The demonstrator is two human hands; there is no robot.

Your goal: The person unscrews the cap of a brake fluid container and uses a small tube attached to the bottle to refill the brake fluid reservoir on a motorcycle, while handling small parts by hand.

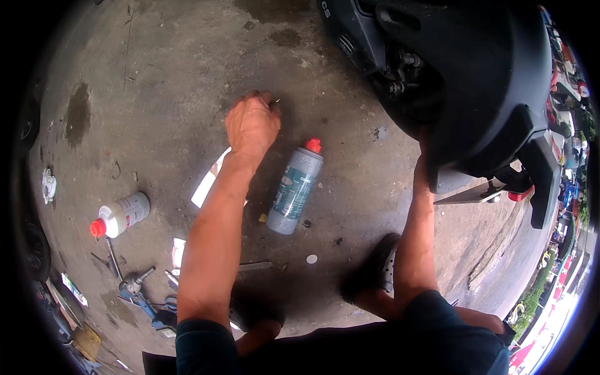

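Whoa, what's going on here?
Someone is busy beside a black motorbike. The left hand is over the floor, and a tiny shiny bit pokes out by it, too small to tell what it is. The right arm reaches toward the motorbike, and the right hand is hidden by it. A grey bottle is on the floor between the arms, and a white bottle and a blue tool are off to the left.

The bottle (294, 192) is grey, its label (296, 186) teal, its cap (314, 145) red, the bodywork (484, 94) black.
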